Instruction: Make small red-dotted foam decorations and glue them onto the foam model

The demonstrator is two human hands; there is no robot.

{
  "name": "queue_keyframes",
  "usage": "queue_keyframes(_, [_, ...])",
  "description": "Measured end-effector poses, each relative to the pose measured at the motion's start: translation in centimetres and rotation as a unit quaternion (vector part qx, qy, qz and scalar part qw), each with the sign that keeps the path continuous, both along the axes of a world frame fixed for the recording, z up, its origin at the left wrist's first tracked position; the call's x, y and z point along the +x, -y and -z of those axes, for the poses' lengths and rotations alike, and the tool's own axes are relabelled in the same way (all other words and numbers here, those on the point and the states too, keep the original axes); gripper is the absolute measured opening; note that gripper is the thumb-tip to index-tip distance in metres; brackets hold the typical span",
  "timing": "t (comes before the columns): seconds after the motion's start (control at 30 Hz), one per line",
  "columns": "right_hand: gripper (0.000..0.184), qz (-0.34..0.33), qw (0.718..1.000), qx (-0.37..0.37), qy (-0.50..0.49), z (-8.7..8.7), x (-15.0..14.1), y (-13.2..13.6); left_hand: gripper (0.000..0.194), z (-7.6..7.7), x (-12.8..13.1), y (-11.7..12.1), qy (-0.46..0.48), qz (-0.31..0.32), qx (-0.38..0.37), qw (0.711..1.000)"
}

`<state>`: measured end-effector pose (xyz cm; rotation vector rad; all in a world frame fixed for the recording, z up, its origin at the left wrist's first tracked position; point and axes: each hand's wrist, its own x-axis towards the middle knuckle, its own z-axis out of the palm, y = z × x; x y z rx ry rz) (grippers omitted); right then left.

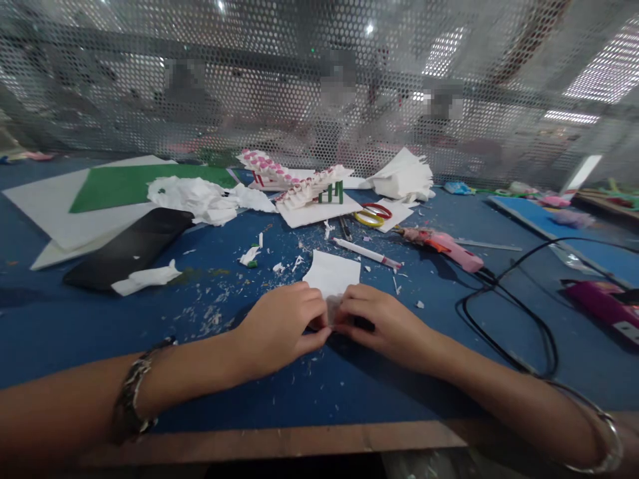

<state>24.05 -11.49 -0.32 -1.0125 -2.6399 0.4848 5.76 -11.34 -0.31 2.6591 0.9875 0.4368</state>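
A small piece of white paper [335, 271] lies on the blue tabletop in front of me, its near edge between my two hands. My left hand [284, 322] pinches that edge from the left, thumb and fingers closed. From the right, my right hand [382, 322] pinches the same edge, and the fingertips of both hands almost meet. Just beyond the paper lies a white pen [367, 253] with a reddish end. Paper scraps [249, 256] are scattered to the left of it.
Farther back stand white and pink paper models [309, 186] on a white base. Scissors [373, 214], a pink-wrapped glue gun [442, 247] with a black cord [499, 346], a black phone-like object [134, 249], crumpled tissue [194, 198] and green sheet [114, 186] surround the work. A perforated metal screen [279, 86] closes the back.
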Motion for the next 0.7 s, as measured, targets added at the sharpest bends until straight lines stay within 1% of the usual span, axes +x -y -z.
queue_keyframes(0.23, [0.003, 0.015, 1.0, 0.024, 0.001, 0.41, -0.44, 0.01, 0.008, 0.16, 0.08, 0.18, 0.006, -0.008, 0.009, 1.0])
queue_keyframes(0.4, [0.004, 0.033, 0.999, 0.014, -0.019, 0.46, -0.75, -0.03, 0.008, 0.2, 0.22, 0.17, 0.002, -0.016, -0.001, 1.0])
queue_keyframes(0.57, [0.005, 0.042, 0.999, 0.002, -0.013, 0.2, -0.87, 0.04, 0.007, 0.06, 0.31, 0.2, -0.006, -0.022, -0.003, 1.0])
queue_keyframes(0.7, [0.005, 0.039, 0.999, 0.006, -0.011, 0.17, -0.76, 0.09, 0.005, 0.17, 0.13, 0.01, 0.005, -0.008, -0.004, 1.0])
